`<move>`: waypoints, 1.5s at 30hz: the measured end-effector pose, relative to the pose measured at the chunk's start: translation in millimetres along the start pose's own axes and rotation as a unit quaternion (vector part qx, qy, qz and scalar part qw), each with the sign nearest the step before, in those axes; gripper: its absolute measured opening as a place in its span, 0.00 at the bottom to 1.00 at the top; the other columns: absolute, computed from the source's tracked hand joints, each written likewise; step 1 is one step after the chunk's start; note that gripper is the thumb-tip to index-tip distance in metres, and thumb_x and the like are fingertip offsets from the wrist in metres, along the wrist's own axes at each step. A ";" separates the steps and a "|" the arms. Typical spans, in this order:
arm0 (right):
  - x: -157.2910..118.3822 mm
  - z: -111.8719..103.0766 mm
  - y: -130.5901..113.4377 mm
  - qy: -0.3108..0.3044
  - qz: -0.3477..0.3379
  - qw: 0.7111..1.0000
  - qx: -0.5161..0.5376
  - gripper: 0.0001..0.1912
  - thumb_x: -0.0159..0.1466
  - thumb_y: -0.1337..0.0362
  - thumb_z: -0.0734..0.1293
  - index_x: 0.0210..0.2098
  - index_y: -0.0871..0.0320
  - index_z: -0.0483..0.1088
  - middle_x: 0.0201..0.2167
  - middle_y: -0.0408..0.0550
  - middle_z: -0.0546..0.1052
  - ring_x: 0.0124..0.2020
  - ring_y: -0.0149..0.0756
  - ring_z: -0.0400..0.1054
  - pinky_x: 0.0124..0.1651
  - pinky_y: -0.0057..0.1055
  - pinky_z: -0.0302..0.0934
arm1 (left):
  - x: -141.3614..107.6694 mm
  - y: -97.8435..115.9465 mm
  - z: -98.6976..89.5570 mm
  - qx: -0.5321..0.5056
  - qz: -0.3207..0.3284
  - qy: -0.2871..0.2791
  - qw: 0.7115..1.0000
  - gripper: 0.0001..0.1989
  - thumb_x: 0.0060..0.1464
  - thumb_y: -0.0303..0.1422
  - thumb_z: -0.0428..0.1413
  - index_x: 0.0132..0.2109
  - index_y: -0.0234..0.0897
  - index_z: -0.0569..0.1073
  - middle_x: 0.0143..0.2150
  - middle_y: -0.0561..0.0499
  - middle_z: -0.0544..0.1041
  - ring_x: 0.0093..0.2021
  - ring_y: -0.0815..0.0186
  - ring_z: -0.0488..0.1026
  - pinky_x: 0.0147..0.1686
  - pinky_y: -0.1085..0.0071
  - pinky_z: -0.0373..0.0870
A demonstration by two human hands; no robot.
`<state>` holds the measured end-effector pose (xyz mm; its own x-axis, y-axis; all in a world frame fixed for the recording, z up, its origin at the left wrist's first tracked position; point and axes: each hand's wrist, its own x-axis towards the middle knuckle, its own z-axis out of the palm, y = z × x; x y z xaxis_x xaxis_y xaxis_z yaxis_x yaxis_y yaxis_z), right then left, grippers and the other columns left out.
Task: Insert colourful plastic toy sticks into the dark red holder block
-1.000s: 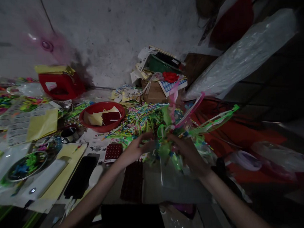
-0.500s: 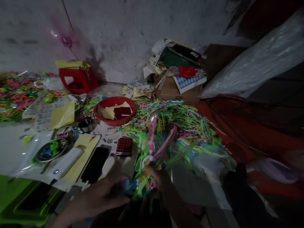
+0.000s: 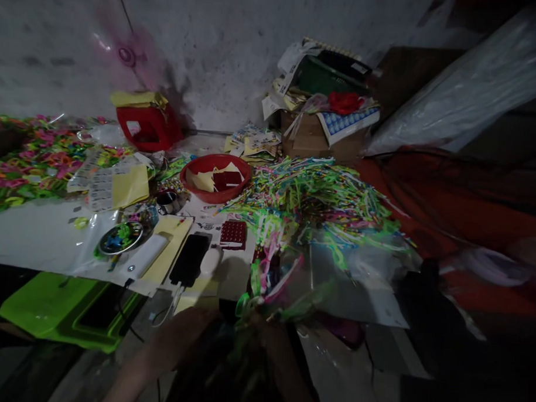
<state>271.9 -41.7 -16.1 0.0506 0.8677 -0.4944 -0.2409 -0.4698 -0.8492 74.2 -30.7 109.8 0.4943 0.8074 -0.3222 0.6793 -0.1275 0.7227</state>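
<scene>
My right hand (image 3: 266, 333) is closed round a bunch of colourful plastic strips (image 3: 265, 283), mostly green, pink and white, close to my body at the table's front edge. My left hand (image 3: 186, 333) is beside the lower end of the bunch, dim and blurred, with its fingers lost in shadow. Beyond the bunch lies a large heap of similar green, white and multicoloured strips (image 3: 312, 191). A dark red notebook-like block (image 3: 233, 234) sits to the left of the bunch.
A red basin (image 3: 193, 189) holds papers. Nearer are a black phone (image 3: 190, 260), a white mouse-shaped object (image 3: 211, 260), a white power-bank-like device (image 3: 147, 255) and a bowl of small pieces (image 3: 137, 243). A cardboard box (image 3: 301, 135) stands behind the heap; a green stool-like object (image 3: 48, 305) is lower left.
The camera view has shifted, moving the table up in the picture. My right hand has drawn the bunch down towards my body; my left hand has moved lower and into shadow.
</scene>
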 end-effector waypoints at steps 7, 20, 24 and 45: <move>33.8 -4.6 -7.9 -0.066 -0.001 0.995 -0.069 0.18 0.42 0.58 0.74 0.31 0.59 0.73 0.28 0.45 0.78 0.33 0.41 0.72 0.37 0.35 0.66 | 26.3 -42.3 25.0 0.076 -0.042 0.045 0.995 0.27 0.45 0.18 0.47 0.50 0.46 0.74 0.49 0.47 0.78 0.49 0.56 0.73 0.49 0.62 0.66; 37.3 -14.0 -32.8 -0.039 -0.002 0.921 -0.388 0.30 0.56 0.40 0.58 0.37 0.60 0.73 0.32 0.55 0.78 0.39 0.46 0.73 0.42 0.36 0.61 | 86.6 -82.8 39.8 0.251 0.090 0.120 0.956 0.23 0.51 0.17 0.48 0.49 0.43 0.75 0.58 0.44 0.70 0.63 0.53 0.58 0.62 0.50 0.49; 30.4 -20.0 -28.3 -0.028 -0.054 0.939 -0.340 0.27 0.60 0.44 0.58 0.48 0.57 0.69 0.41 0.55 0.78 0.46 0.45 0.71 0.44 0.33 0.61 | 95.0 -100.4 63.3 0.161 0.115 0.138 0.971 0.22 0.51 0.20 0.51 0.50 0.45 0.75 0.61 0.42 0.66 0.64 0.51 0.55 0.61 0.46 0.49; 22.1 -98.6 12.5 0.129 -0.252 0.890 -0.358 0.16 0.64 0.56 0.56 0.44 0.58 0.66 0.39 0.56 0.77 0.42 0.44 0.72 0.43 0.38 0.67 | 47.2 -100.8 145.8 -0.439 -0.262 0.446 0.734 0.30 0.39 0.43 0.63 0.47 0.39 0.61 0.44 0.44 0.74 0.46 0.53 0.74 0.45 0.60 0.71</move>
<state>365.6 -44.4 -55.8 0.2199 0.9749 0.0344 0.5490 -0.0945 -0.8305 108.1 -63.7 -67.3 -0.5288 0.7193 -0.4504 -0.1569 0.4387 0.8848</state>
